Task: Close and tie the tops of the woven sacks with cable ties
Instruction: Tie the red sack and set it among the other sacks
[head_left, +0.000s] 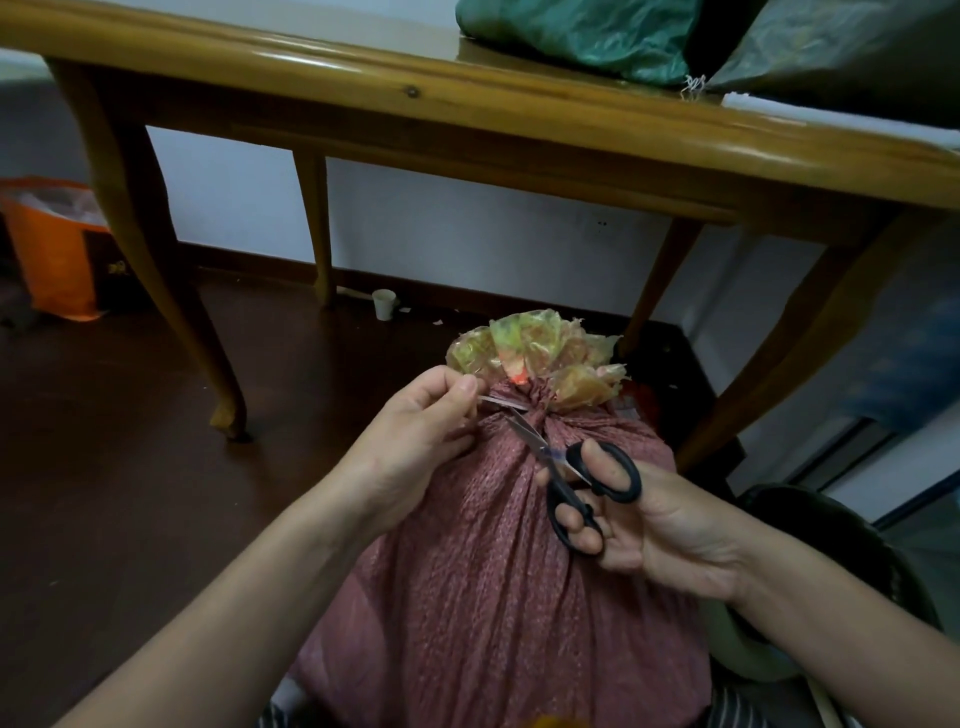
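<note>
Floor (104, 415) beside bench (363, 67): tied sack (493, 597); left hand (415, 426) pinches tie tail (498, 401) taut for scissors (566, 483) gripped by right hand (665, 540)

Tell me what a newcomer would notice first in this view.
The red woven sack fills the lower centre, its neck cinched under a ruffle of plastic liner. The left hand pinches the loose tail of the cable tie out leftward, while the right hand holds black scissors with the blades at that tail. Behind, a wooden table spans the top.
</note>
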